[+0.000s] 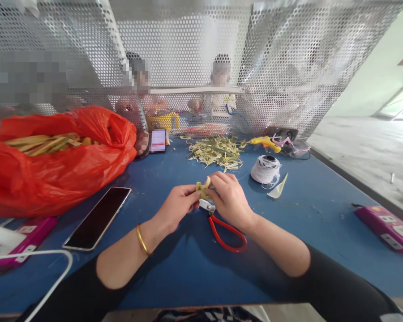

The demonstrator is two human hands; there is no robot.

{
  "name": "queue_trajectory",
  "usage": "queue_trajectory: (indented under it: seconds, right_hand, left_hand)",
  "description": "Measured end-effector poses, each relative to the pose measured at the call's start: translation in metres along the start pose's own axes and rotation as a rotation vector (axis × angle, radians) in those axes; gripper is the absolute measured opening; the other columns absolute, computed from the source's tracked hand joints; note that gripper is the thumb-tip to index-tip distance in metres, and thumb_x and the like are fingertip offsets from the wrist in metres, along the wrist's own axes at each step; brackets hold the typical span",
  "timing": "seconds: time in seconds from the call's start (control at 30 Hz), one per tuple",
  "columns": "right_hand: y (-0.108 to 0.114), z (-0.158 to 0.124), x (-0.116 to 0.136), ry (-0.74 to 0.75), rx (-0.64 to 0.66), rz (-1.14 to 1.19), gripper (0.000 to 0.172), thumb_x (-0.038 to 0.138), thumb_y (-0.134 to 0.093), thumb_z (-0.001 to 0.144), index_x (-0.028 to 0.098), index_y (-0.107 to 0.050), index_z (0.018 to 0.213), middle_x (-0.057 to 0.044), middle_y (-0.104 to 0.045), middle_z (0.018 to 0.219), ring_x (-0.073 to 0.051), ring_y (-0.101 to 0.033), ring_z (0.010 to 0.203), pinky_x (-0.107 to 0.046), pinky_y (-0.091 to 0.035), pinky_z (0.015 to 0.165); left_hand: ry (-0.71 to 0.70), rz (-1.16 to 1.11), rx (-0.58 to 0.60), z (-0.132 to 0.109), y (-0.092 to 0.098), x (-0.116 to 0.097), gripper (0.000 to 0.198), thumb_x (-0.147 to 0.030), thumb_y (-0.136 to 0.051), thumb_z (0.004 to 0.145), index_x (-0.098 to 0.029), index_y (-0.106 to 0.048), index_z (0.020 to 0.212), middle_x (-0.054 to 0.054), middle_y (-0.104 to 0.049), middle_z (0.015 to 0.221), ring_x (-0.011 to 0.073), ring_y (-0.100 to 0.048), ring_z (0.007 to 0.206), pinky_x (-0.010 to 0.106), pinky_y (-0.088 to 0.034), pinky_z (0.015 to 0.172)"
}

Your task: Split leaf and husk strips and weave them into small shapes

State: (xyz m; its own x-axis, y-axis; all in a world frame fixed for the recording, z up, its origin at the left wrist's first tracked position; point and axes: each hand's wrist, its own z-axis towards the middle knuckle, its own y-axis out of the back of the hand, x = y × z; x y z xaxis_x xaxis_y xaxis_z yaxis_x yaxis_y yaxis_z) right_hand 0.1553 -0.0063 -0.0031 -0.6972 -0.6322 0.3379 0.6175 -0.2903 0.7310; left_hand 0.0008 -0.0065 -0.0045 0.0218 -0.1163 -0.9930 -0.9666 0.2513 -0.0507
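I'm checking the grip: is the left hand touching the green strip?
Touching: the head view shows the left hand with its fingertips on the strip, no gap between.

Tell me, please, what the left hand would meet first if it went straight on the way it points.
Past the greenish plant strip it holds, the left hand would likely meet the right hand, though depth is unclear.
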Motion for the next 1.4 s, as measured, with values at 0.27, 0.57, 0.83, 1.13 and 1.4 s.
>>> queue_trajectory:
  seconds: [0.27, 0.57, 0.83, 1.13, 1.4]
  right_hand:
    - [-0.002, -0.001, -0.002, -0.124, -0.064, -0.005, 0.01, 0.018, -0.059, 0.084, 0.02, -0.056, 0.075, 0.0, -0.063, 0.076, -0.016, -0.058, 0.076, -0.031, -0.036, 0.079]
    - [0.006, -0.001, -0.002, 0.285, -0.066, -0.341, 0.023, 0.03, -0.047, 0.096, 0.018, -0.064, 0.088, -0.003, -0.066, 0.075, -0.016, -0.055, 0.068, -0.031, -0.029, 0.07]
    - [-0.009, -0.009, 0.006, 0.082, 0.043, 0.058, 0.029, 0.024, -0.045, 0.093, 0.016, -0.065, 0.074, -0.005, -0.068, 0.072, -0.015, -0.059, 0.067, -0.03, -0.035, 0.07]
    - [-0.015, 0.003, -0.006, -0.925, -0.101, 1.183, 0.032, 0.042, -0.077, 0.064, 0.017, -0.064, 0.078, -0.002, -0.066, 0.068, -0.012, -0.06, 0.057, -0.026, -0.046, 0.059]
    - [-0.003, -0.003, 0.006, -0.14, -0.078, 0.609, 0.013, 0.025, -0.06, 0.082, 0.023, -0.072, 0.082, -0.006, -0.067, 0.09, -0.017, -0.061, 0.085, -0.03, -0.047, 0.078]
  left_hand:
    - [0.061, -0.113, -0.011, -0.001, -0.004, 0.003, 0.03, -0.037, -0.08, 0.055, -0.013, -0.067, 0.065, -0.006, -0.042, 0.048, 0.0045, -0.031, 0.045, 0.02, -0.018, 0.043]
    - [0.073, -0.285, -0.176, 0.004, 0.005, -0.001, 0.036, -0.034, -0.084, 0.048, -0.011, -0.075, 0.075, 0.0, -0.056, 0.057, 0.0038, -0.035, 0.047, 0.018, -0.02, 0.042]
    - [0.063, -0.271, -0.253, 0.005, -0.001, 0.006, 0.026, -0.029, -0.081, 0.053, -0.014, -0.074, 0.073, 0.003, -0.069, 0.069, 0.0108, -0.057, 0.061, 0.021, -0.041, 0.056]
    - [0.079, -0.248, -0.27, 0.005, 0.001, 0.001, 0.022, -0.028, -0.077, 0.063, -0.014, -0.068, 0.077, 0.005, -0.071, 0.068, 0.0102, -0.059, 0.054, 0.02, -0.042, 0.052]
    - [0.065, -0.208, -0.312, 0.005, 0.0, 0.005, 0.025, -0.031, -0.08, 0.058, -0.014, -0.073, 0.075, 0.002, -0.067, 0.061, 0.0096, -0.056, 0.052, 0.02, -0.041, 0.05]
